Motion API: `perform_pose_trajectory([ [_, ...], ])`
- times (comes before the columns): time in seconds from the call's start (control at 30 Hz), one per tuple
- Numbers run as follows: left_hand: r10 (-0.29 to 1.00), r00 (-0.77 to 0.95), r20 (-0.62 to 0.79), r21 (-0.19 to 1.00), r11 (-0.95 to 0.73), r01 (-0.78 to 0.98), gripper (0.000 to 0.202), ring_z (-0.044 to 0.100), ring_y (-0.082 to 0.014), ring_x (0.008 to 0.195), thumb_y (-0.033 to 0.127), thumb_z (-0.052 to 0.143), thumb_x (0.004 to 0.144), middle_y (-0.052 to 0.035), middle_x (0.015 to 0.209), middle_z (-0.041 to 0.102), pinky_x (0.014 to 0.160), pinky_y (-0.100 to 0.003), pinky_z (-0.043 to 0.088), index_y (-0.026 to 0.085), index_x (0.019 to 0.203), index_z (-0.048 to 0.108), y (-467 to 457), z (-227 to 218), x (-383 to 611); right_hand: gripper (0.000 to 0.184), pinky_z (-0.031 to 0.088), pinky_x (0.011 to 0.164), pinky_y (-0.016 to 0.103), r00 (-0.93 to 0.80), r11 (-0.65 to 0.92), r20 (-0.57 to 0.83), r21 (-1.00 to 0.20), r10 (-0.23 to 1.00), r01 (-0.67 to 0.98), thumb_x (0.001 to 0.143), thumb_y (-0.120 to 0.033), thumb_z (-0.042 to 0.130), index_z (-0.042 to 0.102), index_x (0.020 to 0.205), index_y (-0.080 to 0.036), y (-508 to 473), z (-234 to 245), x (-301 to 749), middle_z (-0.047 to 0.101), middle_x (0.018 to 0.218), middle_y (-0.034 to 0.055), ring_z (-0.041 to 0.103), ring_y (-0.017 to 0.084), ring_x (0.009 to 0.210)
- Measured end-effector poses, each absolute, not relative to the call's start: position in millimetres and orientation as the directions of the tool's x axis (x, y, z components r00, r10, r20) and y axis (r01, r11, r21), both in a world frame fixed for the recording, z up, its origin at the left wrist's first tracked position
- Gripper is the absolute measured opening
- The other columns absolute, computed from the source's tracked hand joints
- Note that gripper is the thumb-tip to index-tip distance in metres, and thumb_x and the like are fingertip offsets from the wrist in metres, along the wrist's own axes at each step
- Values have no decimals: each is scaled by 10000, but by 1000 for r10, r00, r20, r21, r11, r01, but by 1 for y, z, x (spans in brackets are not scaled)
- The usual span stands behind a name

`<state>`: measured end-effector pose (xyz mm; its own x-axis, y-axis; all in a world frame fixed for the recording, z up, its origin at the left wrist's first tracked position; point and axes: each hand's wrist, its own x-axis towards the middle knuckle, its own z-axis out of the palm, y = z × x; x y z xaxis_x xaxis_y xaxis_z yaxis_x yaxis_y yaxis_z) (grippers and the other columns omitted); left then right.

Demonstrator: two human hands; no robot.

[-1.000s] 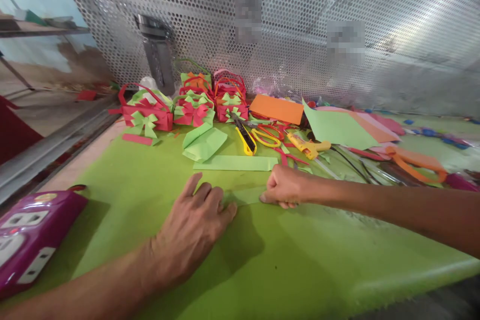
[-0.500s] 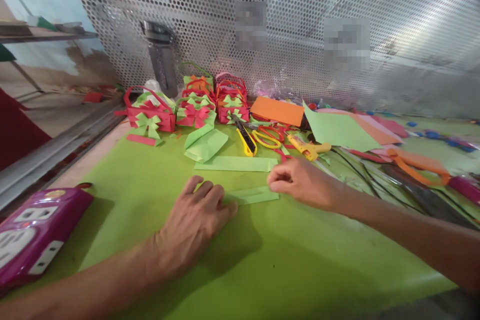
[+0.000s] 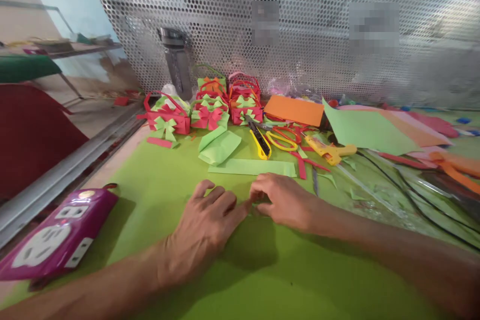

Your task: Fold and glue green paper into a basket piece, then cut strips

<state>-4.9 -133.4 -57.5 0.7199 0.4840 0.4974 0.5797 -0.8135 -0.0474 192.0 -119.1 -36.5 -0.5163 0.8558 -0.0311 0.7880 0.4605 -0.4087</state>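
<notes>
My left hand [image 3: 206,225] rests low over the table, fingers curled and thumb reaching right. Meeting it at the fingertips is my right hand [image 3: 287,203], its fingers bent in a pinch. The short light green paper strip they work on is almost wholly hidden by the fingers. Just beyond the hands lies a longer green paper strip [image 3: 255,167], flat. A folded green paper piece [image 3: 220,146] overlaps its left end. Behind stand small red and green paper baskets [image 3: 210,116] with bows and handles.
A yellow box cutter [image 3: 260,140], yellow-handled scissors [image 3: 281,141] and a yellow glue gun [image 3: 330,150] lie behind my right hand. Coloured paper sheets [image 3: 375,130] lie at right. A purple power strip [image 3: 60,232] is at left. A bottle [image 3: 178,67] stands near the perforated metal panel [image 3: 217,5].
My right hand has moved left along the short green strip to meet my left hand, and the strip is now covered. The camera view has shifted slightly left.
</notes>
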Motion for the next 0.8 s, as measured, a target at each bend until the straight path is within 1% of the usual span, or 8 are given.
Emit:
perform_pose_trajectory([
  [0.1, 476, 721, 504, -50, -817, 575, 301, 549, -131, 651, 108, 407, 901, 0, 714, 598, 745, -328, 341, 214, 1118, 587, -133, -57, -5, 25, 377, 659, 260, -542, 493, -10, -403, 840, 771, 728, -175, 632, 609, 723, -185, -121, -41, 190, 591, 778, 14, 552, 149, 747],
  [0.2, 484, 708, 515, -25, -817, 576, 280, 561, -130, 661, 115, 435, 891, 1, 727, 609, 737, -320, 341, 224, 1086, 604, -133, -58, -5, 88, 371, 646, 264, -543, 499, -14, -374, 840, 782, 730, -180, 640, 581, 665, -173, -122, -42, 188, 561, 746, 14, 532, 146, 721],
  [0.33, 549, 673, 496, 97, -805, 585, 277, 569, -136, 675, 101, 411, 891, -6, 739, 635, 733, -323, 337, 214, 1028, 623, -135, -52, -6, 95, 371, 697, 290, -569, 519, -31, -372, 822, 770, 725, -141, 646, 587, 657, -171, -124, -38, 188, 561, 755, 16, 523, 155, 759],
  [0.43, 655, 638, 406, 167, -739, 652, 216, 575, -159, 713, 117, 455, 869, -13, 737, 636, 716, -328, 336, 196, 936, 645, -133, -40, -11, 103, 359, 729, 315, -597, 558, -34, -316, 802, 767, 743, -122, 634, 593, 659, -166, -124, -34, 190, 558, 750, 15, 511, 161, 781],
  [0.5, 737, 596, 319, 183, -665, 725, 141, 569, -173, 727, 143, 527, 832, -11, 745, 626, 700, -327, 338, 194, 839, 658, -130, -31, -17, 100, 352, 727, 327, -604, 578, -27, -260, 797, 774, 744, -123, 635, 593, 662, -164, -123, -32, 193, 553, 751, 18, 499, 167, 779],
  [0.57, 793, 563, 233, 201, -605, 770, 116, 556, -167, 709, 157, 570, 807, -1, 736, 609, 682, -317, 348, 198, 740, 656, -126, -26, -24, 104, 350, 720, 330, -606, 586, -26, -227, 795, 778, 741, -119, 633, 589, 659, -164, -121, -32, 196, 548, 749, 19, 491, 169, 776],
  [0.63, 820, 546, 170, 233, -572, 786, 140, 549, -154, 686, 157, 581, 799, 6, 720, 597, 659, -298, 363, 203, 692, 658, -123, -24, -29, 114, 352, 714, 323, -609, 584, -41, -239, 792, 776, 746, -120, 626, 585, 651, -167, -119, -33, 199, 548, 738, 16, 493, 166, 771],
  [0.8, 875, 474, 99, 383, -473, 793, 122, 566, -136, 688, 153, 586, 794, 2, 743, 613, 623, -253, 399, 204, 744, 686, -119, -30, -37, 135, 359, 716, 311, -610, 561, -54, -335, 791, 757, 754, -115, 599, 577, 635, -173, -114, -40, 203, 557, 736, 8, 508, 154, 769],
])
